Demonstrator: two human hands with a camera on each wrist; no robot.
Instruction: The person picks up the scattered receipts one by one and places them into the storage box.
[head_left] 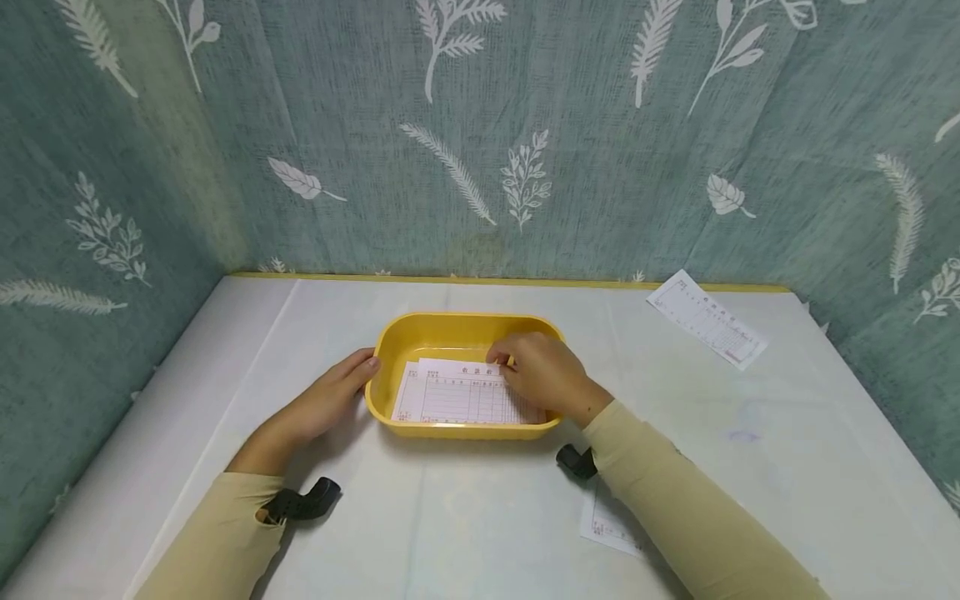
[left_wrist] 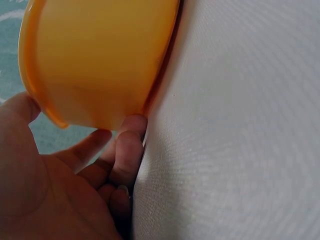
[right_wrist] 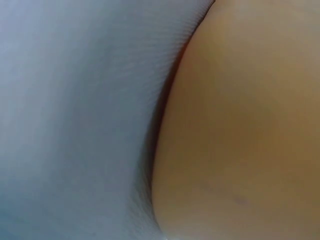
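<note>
A yellow plastic tray stands on the white table with printed receipt slips lying overlapped inside it. At the tray's left end my left hand grips it. In the left wrist view, the thumb of that hand touches the rim, while the other fingers are low against the outer wall. My right hand reaches over the tray's right side, its curled fingers pinching the top slip near its upper edge. The right wrist view shows only the tray's outer wall close up; the right hand is out of that view.
Another receipt slip lies slanted at the back right of the table. A further slip is partly covered by the right sleeve. Behind the table hangs a green leaf-patterned cloth.
</note>
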